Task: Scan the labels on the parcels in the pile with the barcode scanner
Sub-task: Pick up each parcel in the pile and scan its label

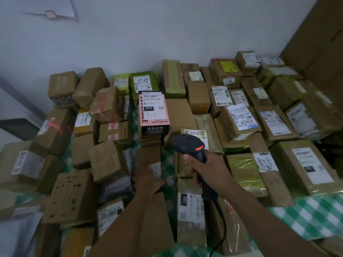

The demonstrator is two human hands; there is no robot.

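A: Scanner (188, 143) — where, and aimed which way?

B: Mid-frame, over the parcel pile (239, 115), gripped in R hand (211, 171). Fingers wrapped tight round the handle. Nose aimed away from the body and a bit left, toward the pink box (154, 112). Long axis of the handle slanting from the head, upper left, down to lower right. On the back of the head, red lamp (199, 147) lit. Off the handle's butt, black cable (221, 225) trailing to the bottom edge.

A: L hand (147, 182)?

B: Laid on the near end of a tall brown parcel (148, 158), just left of the scanner, w/ a white label (155, 169) by the fingertips. Too blurred to say if curled round it or flat.

A: Rest of the pile?

B: Brown and green-taped parcels packed edge to edge, back to the white wall (130, 34), on a green-check cloth (311, 214). Pink box standing on end, label marked 070 facing the camera. Red streak across 1 brown box (55, 127) far left.
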